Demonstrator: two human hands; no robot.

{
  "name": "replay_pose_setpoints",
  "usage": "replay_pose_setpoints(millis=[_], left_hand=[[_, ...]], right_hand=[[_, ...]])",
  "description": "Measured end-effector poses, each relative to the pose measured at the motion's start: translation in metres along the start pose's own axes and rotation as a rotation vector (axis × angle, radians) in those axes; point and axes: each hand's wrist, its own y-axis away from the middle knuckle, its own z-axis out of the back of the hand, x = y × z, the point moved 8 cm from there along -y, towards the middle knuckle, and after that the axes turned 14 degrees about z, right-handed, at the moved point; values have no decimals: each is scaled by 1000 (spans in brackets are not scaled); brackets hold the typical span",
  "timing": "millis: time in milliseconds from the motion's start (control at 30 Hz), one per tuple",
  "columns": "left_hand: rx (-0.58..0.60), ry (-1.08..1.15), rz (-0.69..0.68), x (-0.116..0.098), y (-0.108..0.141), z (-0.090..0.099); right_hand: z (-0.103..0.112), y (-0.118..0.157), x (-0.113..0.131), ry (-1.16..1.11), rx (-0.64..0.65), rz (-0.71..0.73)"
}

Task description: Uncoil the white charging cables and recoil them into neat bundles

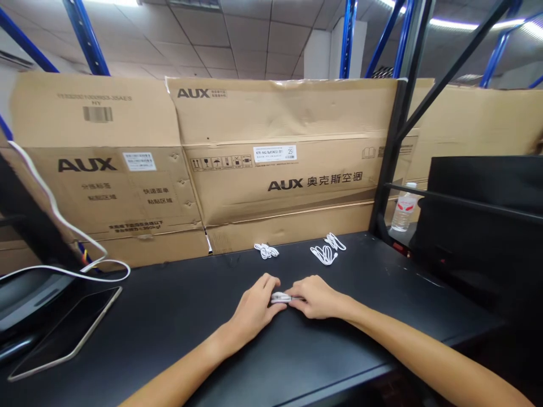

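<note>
Compact white cable bundle (280,297), folded, roughly level, held between the left hand (251,310) and right hand (317,297)

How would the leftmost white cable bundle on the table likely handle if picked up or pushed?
The leftmost white cable bundle would probably flop, since its thin strands lie in loops. It looks light, being only slender cord. Pushed, it would likely slide rather than roll, lying low on the black table.
</note>
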Motion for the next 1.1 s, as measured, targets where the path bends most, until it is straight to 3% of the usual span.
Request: replay_pose_setpoints(millis=[100, 167, 233, 333, 400, 533, 667, 767, 867, 967, 1100], left_hand=[[53, -115, -151, -10, 2, -8], [79, -217, -169, -9, 1, -14], [70, -323, -82, 3, -5, -15], [20, -428, 196, 39, -20, -7], [-12, -363, 400, 67, -32, 2], [-9, -253, 491, 98, -53, 5], [36, -97, 452, 102, -53, -5], [36, -20, 288, 85, -40, -10], [130, -62, 151, 70, -26, -16], [271, -101, 63, 61, -16, -23], [291, -130, 18, 58, -15, -22]], right_hand=[[3, 1, 1, 24, -24, 40], [10, 2, -7, -11, -128, -4], [20, 5, -19, -54, -271, -77], [27, 11, -35, -92, -399, -152], [25, 12, -41, -107, -404, -168], [14, 11, -44, -137, -353, -160], [6, 8, -41, -186, -315, -120], [4, 8, -40, -211, -304, -91], [1, 7, -39, -163, -243, -64], [-11, 6, -41, -148, -97, -68], [-20, 4, -44, -182, -10, -93]])
